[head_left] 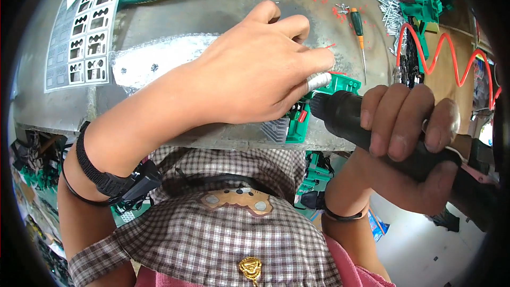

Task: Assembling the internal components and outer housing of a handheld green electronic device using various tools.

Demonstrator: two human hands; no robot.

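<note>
near centre, the green case (297,134) lies partly beneath the left grip (260,69), whose hold is unclear; at right, the right grip (411,133) clasps a black tool (342,118).

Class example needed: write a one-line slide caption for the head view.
The right hand grips a black tool; the left hand is at a green casing on a grey workbench.

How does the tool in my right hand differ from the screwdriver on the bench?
The black tool is thick; the screwdriver is slim. The black tool is gripped in the right hand, while the screwdriver lies loose on the bench. The black tool looks dark throughout; the screwdriver's handle is green and orange. Both are elongated.
</note>
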